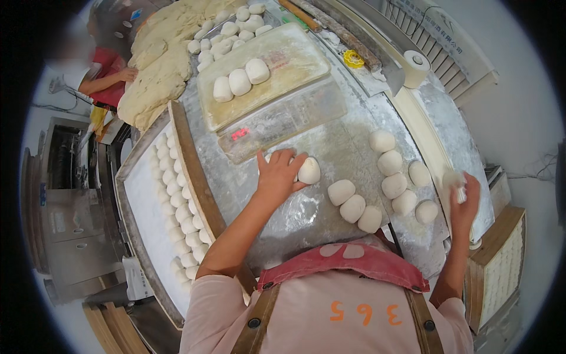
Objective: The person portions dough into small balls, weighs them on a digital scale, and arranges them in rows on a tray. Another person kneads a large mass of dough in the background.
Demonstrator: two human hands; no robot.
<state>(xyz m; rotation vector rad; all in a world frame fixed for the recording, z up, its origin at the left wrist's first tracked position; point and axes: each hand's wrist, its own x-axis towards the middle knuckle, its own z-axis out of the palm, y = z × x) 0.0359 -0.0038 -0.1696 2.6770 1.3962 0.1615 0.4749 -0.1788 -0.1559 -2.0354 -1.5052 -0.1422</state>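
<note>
My left hand (279, 172) is over the floury metal worktop, its fingers curled around a row of dough balls. One dough ball (309, 171) shows beside the thumb and index finger; the rest are mostly covered by the hand. At the right edge of the worktop my right hand (466, 206) is closed around a small pale object (454, 182), blurred, perhaps a brush. Between the hands lie three dough balls in a slanting row (352, 209). Farther right, several more dough balls (390, 163) sit in two uneven lines.
A scale (283, 121) with a lit red display bears a board (306, 56) with three dough pieces. Left of my arm, a wooden-edged tray (197, 171) holds rows of dough balls. Beyond lie a large dough mass (156, 76), a rolling pin (348, 36) and another person's hand (128, 74).
</note>
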